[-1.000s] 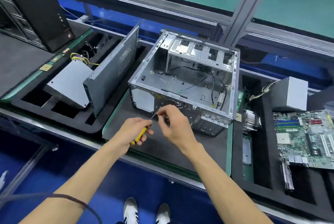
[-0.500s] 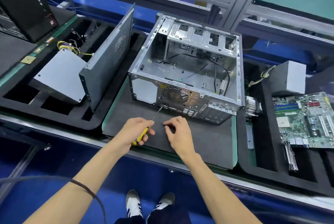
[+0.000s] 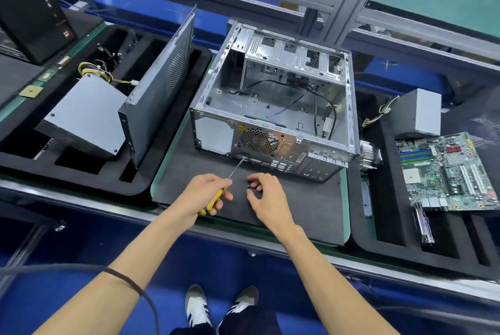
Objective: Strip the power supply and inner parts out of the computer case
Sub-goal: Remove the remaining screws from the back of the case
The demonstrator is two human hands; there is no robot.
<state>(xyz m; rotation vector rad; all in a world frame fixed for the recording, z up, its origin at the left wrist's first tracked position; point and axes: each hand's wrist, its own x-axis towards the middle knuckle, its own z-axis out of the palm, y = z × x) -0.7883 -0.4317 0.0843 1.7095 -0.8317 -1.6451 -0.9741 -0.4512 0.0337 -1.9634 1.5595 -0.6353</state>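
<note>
Now, both hands sit low on the dark mat [image 3: 311, 207] in front of the opened computer case [image 3: 273, 107].

Left hand [image 3: 205, 194] is clenched around a yellow-handled screwdriver [image 3: 216, 196], its thin shaft angled up so the tip meets the case's rear panel below the round fan grille [image 3: 259, 140]. Right hand [image 3: 266, 196] rests just beside it, fingers curled over a small dark piece; what that piece is cannot be told. Case lies on its side on the mat, open face up, with loose black cables [image 3: 319, 102] inside. A power supply [image 3: 84, 115] lies in the left foam tray [image 3: 81, 183] against a leaning side panel [image 3: 159, 85]; a circuit board [image 3: 446, 172] lies in the right tray.
</note>
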